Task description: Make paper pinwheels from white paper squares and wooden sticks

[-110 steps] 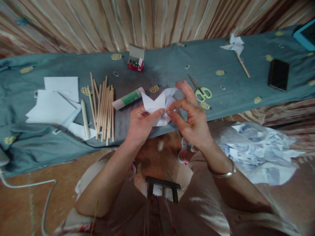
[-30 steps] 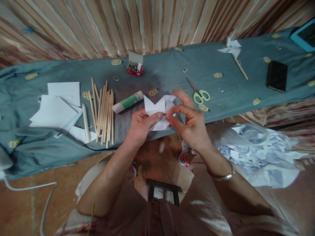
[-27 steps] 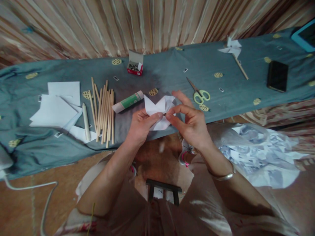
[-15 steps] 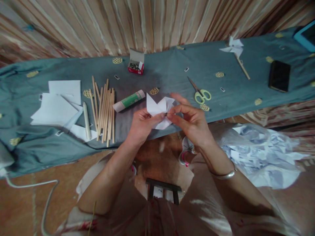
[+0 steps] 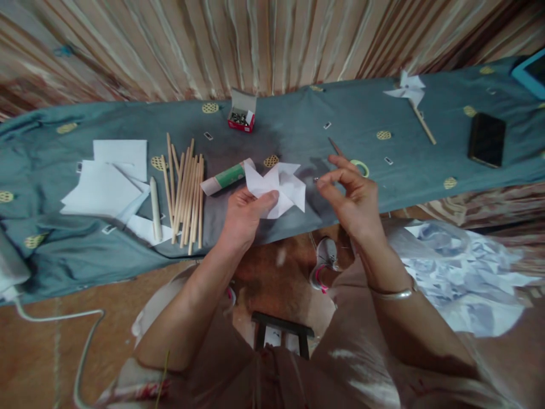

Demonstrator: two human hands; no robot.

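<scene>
My left hand point(image 5: 244, 218) pinches a white paper pinwheel point(image 5: 292, 190) near its centre, thumb on top. The pinwheel's folded blades point outward above the front edge of the table. To its right, apart from the paper, my right hand point(image 5: 351, 196) holds a tiny shiny thumbtack point(image 5: 315, 180) between thumb and fingertips. Scissors with light green handles point(image 5: 361, 167) lie partly hidden behind that hand. Beyond the pinwheel an open red box point(image 5: 242, 120) contains several small metal tacks. A green-and-white glue stick point(image 5: 227, 177) lies just left of the pinwheel.
Wooden sticks point(image 5: 187, 193), a white pen-like tool point(image 5: 155, 210) and paper sheets point(image 5: 106, 187) lie on the left. A finished pinwheel on a stick point(image 5: 409, 91) and a black phone point(image 5: 487, 139) are on the right. A plastic bag of paper scraps point(image 5: 455, 278) sits below the table.
My right hand has moved right, away from the pinwheel, with the thumbtack in its fingertips. The pinwheel stays in my left hand, its blades more spread out.
</scene>
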